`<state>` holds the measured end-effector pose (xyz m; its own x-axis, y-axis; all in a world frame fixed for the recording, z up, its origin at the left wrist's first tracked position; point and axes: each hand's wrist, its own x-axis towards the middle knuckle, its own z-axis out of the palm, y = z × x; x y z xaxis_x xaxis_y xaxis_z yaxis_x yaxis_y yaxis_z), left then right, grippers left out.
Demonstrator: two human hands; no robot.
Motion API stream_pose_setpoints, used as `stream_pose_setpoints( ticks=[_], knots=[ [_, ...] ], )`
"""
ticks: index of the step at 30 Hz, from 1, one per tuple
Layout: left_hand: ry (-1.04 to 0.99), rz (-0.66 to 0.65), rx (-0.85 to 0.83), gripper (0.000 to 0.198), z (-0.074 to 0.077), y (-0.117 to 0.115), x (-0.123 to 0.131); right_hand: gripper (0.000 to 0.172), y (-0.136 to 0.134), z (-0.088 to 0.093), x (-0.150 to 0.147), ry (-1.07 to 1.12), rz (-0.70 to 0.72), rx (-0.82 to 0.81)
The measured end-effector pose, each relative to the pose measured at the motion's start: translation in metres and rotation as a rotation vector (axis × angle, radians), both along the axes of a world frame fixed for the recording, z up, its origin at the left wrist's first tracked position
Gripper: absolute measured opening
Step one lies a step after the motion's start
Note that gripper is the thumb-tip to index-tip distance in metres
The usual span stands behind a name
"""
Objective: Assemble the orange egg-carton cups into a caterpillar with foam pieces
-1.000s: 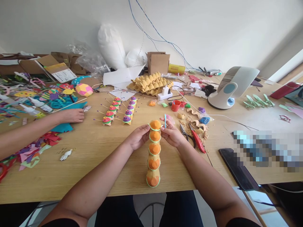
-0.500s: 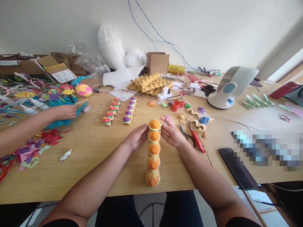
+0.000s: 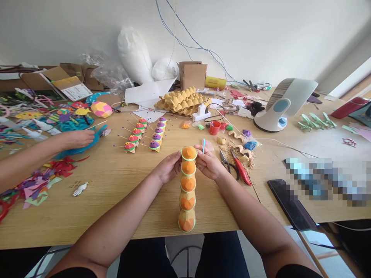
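Observation:
A strip of egg-carton cups point(image 3: 188, 184) points away from me over the table's front edge, each bump capped in orange clay and rimmed with thin light-green clay. My left hand point(image 3: 169, 166) pinches the far cup from its left side, fingers closed. On the other side, my right hand point(image 3: 209, 164) has its fingertips against the same cup's green rim. A small light-blue stick-like tool point(image 3: 204, 145) rises upright from between the right hand's fingers. Part of the far cup's sides is hidden by my fingers.
Finished-looking red-green point(image 3: 135, 135) and purple point(image 3: 158, 135) cup strips with pins stand beyond my left hand. Scissors point(image 3: 228, 164) and a red utility knife point(image 3: 242, 170) lie right. Another person's hand point(image 3: 79, 139) touches blue material at left. A phone point(image 3: 290, 204) lies right, a white fan-like device point(image 3: 284, 106) behind.
My right hand has come in closer to the far cup. The green clay end that stretched out to its fingers now lies against the cup. The blue tool shows more fully.

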<state>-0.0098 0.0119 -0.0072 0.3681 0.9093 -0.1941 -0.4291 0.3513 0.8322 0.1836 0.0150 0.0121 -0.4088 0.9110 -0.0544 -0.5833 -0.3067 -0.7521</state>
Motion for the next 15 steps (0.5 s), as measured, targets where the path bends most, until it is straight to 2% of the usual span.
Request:
stream_pose_setpoints(
  ticks=[10, 15],
  knots=[
    [-0.013, -0.002, -0.007, 0.049, -0.0047, 0.0013, -0.0013, 0.032, -0.0002, -0.0008, -0.0021, -0.019, -0.018, -0.024],
    [-0.101, -0.008, -0.05, 0.033, 0.0016, -0.0008, 0.0005, 0.034, -0.0017, 0.0011, -0.0021, 0.025, -0.016, -0.022]
  ],
)
